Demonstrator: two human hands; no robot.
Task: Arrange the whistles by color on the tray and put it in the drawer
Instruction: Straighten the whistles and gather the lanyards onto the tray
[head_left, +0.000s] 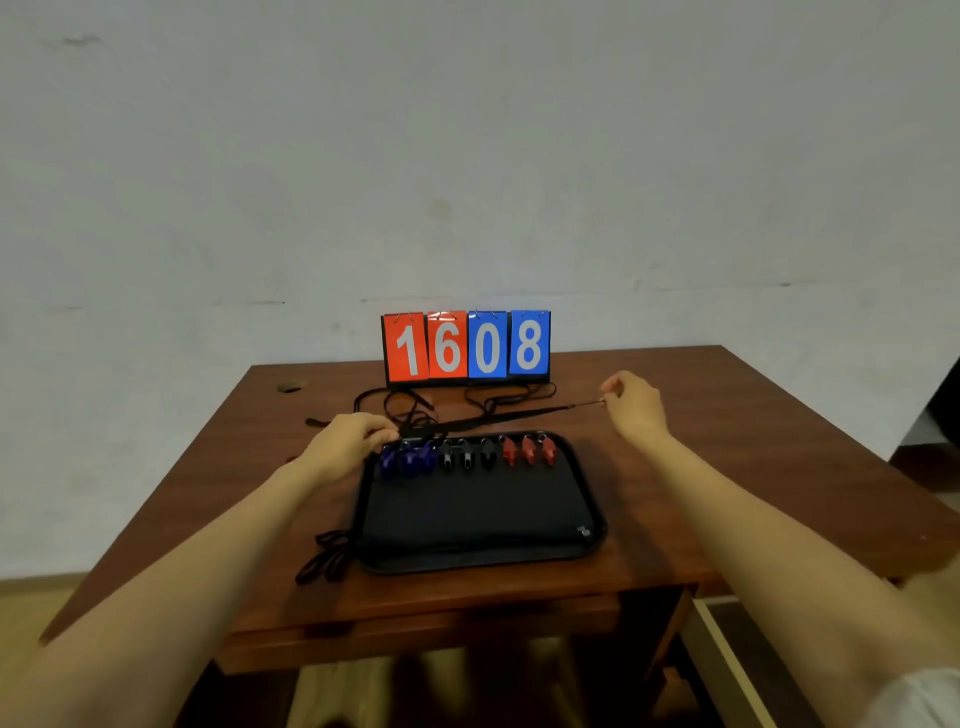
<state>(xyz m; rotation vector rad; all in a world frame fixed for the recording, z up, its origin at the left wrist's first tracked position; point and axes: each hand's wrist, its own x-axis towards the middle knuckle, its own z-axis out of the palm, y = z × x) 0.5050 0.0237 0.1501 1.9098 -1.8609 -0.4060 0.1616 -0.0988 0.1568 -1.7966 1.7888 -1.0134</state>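
A black tray lies on the wooden table. Along its far edge sit blue whistles at the left, black whistles in the middle and red whistles at the right. My left hand rests at the tray's far left corner, fingers pinched on a black lanyard by the blue whistles. My right hand is beyond the tray's right side, pinching the other end of that lanyard, which is stretched taut between both hands.
A flip scoreboard reading 1608 stands at the table's back edge. Loose black lanyards lie tangled in front of it, and more cords hang by the tray's near left corner. A small dark object sits in the tray's near right corner.
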